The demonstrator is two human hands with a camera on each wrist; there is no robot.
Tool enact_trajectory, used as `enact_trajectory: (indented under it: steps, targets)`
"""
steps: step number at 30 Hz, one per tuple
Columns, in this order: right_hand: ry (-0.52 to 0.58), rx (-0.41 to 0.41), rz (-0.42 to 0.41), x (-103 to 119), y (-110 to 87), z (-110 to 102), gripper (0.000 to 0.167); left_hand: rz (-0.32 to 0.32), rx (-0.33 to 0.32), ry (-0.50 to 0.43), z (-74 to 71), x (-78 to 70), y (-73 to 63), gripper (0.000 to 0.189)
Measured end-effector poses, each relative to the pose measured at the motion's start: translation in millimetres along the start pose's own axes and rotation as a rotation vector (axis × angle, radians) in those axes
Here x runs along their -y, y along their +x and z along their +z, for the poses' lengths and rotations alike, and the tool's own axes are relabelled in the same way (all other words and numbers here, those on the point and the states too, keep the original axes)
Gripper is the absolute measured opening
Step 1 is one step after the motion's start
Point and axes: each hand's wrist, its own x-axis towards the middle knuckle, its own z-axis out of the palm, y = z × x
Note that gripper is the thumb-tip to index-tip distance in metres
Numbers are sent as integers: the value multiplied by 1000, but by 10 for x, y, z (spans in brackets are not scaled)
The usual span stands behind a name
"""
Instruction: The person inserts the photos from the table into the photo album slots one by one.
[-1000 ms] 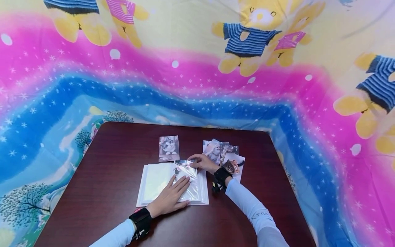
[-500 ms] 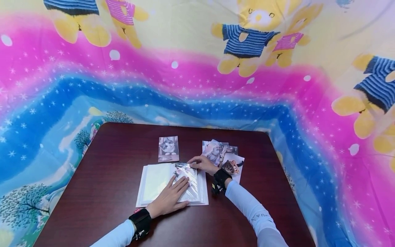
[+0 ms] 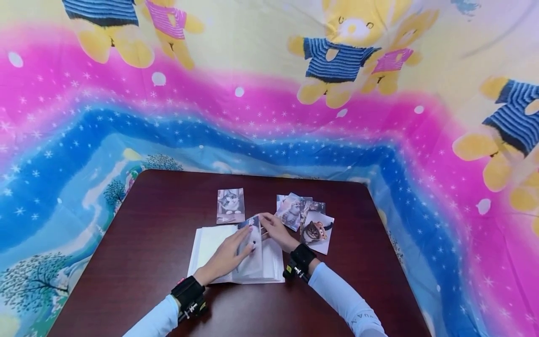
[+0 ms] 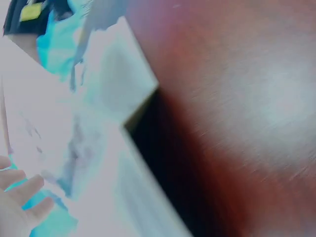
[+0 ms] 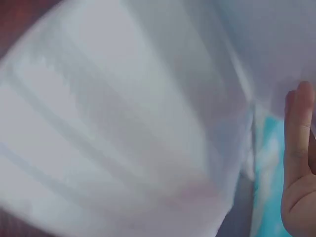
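Note:
A white photo album [image 3: 206, 241] lies spread on the table, one of its clear-pocket pages [image 3: 251, 267] lifted and tilted up near the middle. Through the sleeve a photo shows at the top of this page. My left hand [image 3: 223, 256] is on the left side of the raised page, fingers extended against it; the left wrist view has its spread fingertips [image 4: 29, 190] by the blurred page. On the other side, my right hand [image 3: 281, 234] touches the page near its upper right edge. Straight fingers [image 5: 298, 126] appear beside the pale leaf in the right wrist view.
A cat photo [image 3: 230, 206] lies behind the album. To the right, several overlapping photos [image 3: 290, 210] lie loose, the nearest a cat in an orange hood [image 3: 316, 234]. The dark wooden table [image 3: 139, 243] ends at a patterned cloth [image 3: 273, 117] behind.
Earlier my left hand lay flat on the right-hand page while my right fingers were at its top edge. Now that page stands up, and my left hand has shifted left against its face.

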Motion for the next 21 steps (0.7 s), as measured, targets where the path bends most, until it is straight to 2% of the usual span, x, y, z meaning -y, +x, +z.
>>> enact_trajectory:
  steps: [3, 6, 12, 15, 21]
  targets:
    - [61, 41, -20, 68, -33, 152, 43, -56, -37, -44, -121, -12, 29, 55]
    - [66, 106, -65, 122, -47, 292, 41, -92, -82, -59, -246, -26, 51, 53]
    - [19, 237, -130, 141, -25, 618, 35, -122, -279, -3, -484, 42, 29, 45]
    - [-53, 267, -169, 192, -63, 756, 35, -164, -333, 12, -573, 109, -21, 45]
    - [-311, 278, -223, 323, -150, 920, 35, -247, -370, 74, -663, 271, -158, 44]
